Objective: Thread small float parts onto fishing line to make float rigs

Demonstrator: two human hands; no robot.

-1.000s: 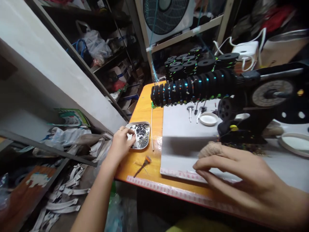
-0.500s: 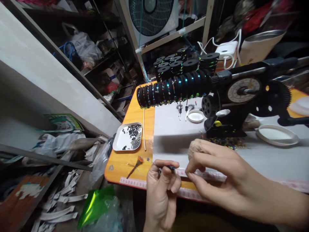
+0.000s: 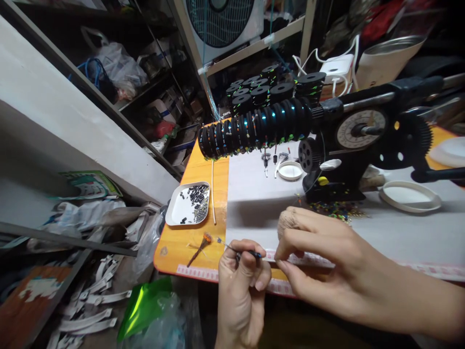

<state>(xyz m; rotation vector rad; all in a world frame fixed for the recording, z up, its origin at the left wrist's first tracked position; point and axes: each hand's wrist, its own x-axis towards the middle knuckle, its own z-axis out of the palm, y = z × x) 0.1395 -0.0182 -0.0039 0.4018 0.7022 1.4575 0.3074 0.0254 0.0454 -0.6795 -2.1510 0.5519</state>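
Note:
My left hand is closed, pinching a thin dark stick-like piece between thumb and fingers. A fine stem with a small dark tip sticks out on the left side of this hand. Close on its right, my right hand has thumb and index finger pressed together; anything in that pinch is too fine to make out. One finger of it carries a beige wrap. Both hands are over the table's front edge, apart from each other. Left of them lies a brown bundle with an orange end.
A white tray holds small black pieces. Above the hands, a roll of black rings extends from a black geared machine. Black spools stand behind it. A shallow white lid and loose colourful bits lie on the right.
The whole view has shifted slightly, so the table items sit a little further left and up. Slightly more of the dark piece shows in my left hand. Both hands keep nearly the same pose.

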